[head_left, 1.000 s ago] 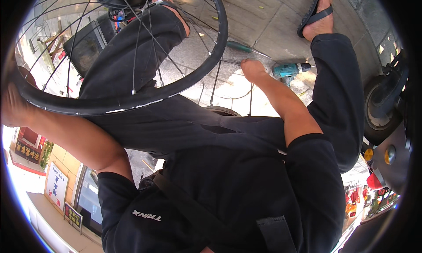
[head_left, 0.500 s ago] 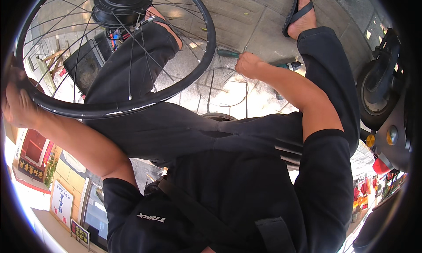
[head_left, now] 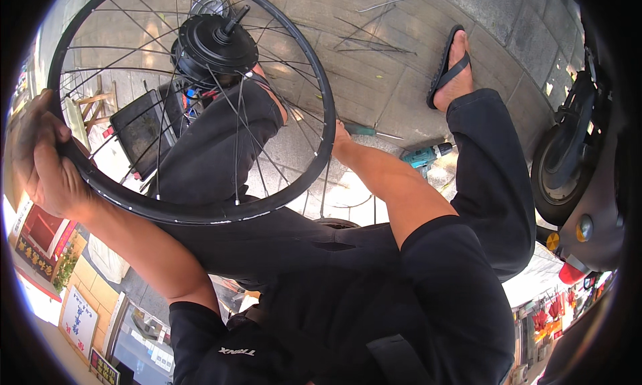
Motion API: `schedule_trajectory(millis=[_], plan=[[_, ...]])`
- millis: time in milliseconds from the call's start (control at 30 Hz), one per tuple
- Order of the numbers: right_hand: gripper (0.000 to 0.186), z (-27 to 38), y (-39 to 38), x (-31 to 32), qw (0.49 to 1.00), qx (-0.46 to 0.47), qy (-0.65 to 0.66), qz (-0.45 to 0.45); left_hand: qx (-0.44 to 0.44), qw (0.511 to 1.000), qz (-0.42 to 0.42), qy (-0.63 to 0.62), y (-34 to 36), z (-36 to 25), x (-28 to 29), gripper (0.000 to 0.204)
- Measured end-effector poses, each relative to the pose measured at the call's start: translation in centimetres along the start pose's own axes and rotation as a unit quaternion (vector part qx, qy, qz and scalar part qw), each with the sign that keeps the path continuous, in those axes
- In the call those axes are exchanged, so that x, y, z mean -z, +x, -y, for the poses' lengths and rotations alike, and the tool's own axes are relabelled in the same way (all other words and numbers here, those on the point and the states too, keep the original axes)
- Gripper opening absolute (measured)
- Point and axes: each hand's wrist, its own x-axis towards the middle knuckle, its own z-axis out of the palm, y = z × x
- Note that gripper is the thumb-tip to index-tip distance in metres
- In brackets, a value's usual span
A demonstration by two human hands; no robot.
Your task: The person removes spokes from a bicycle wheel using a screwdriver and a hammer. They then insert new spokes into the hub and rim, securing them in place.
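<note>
A black spoked wheel rim with a thick black hub motor rests tilted over my left thigh. My left hand is wrapped around the rim's left side. At the opposite side, my right hand is right beside the rim, its fingers mostly hidden behind it. A screwdriver with a green handle lies on the ground just past my right hand. Some spokes hang loosely out of line inside the wheel.
A teal cordless drill lies on the paving near my right leg. Several loose spokes are scattered farther off. Beyond my left leg sits an open black toolbox. A parked scooter stands at the right.
My right hand has left the screwdriver's side and come to the rim's right side. The wheel has shifted lower in view, still in my left hand, and my view has tilted.
</note>
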Motion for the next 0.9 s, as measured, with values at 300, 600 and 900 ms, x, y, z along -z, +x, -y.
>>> schedule_trajectory(millis=[300, 600, 900], plan=[[0.005, 0.3, -2.6, 4.4, 0.955, 0.244, -0.161, 0.057, 0.017, 0.999, -0.042, -0.006, -0.6, -1.0, -2.1, 0.029], [0.006, -5.4, -16.3, 23.2, 0.943, 0.212, -0.222, 0.125, -0.004, 0.999, -0.03, -0.039, -0.8, -0.5, -2.1, 0.024], [0.021, -20.4, -14.8, 28.8, 0.968, -0.053, -0.019, -0.244, -0.017, 0.993, 0.113, -0.039, 0.4, -1.9, -0.5, 0.027]])
